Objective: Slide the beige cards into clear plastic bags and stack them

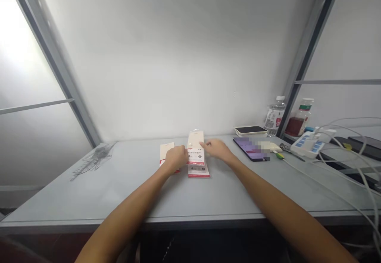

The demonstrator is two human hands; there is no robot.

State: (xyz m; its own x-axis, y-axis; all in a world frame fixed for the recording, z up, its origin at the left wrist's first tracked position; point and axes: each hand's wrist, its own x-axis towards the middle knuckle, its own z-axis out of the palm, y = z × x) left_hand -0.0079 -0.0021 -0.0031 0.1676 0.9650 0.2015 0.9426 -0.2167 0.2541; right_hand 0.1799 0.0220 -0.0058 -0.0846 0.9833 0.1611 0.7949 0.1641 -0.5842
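A: Nearest you, past the front edge of the gray table [119, 199], what lies between your forearms?

B: Your lower packet [199, 171], white with red trim, its upper part covered by the center packet [195, 155]. Your left packet [165, 151] lies beside them, partly hidden by your left hand [176, 157].

A: How are the left fingers?

B: Curled inward, back of the hand toward you, close against the center packet's left edge. Their tips are hidden, so I can't tell how far open they are or what they grip.

A: And your right hand [216, 147]?

B: Its thumb and forefinger are drawn close together at the center packet's right edge, touching it. I can't tell whether they pinch it, or whether that packet is raised.

A: Farther out?

B: To your right are a white power strip [311, 143] with cables and a phone with a purple screen [245, 146]. Beyond that phone, a dark-screened phone [251, 129] lies near the wall [166, 76], with a clear bottle [275, 118] just beside it.
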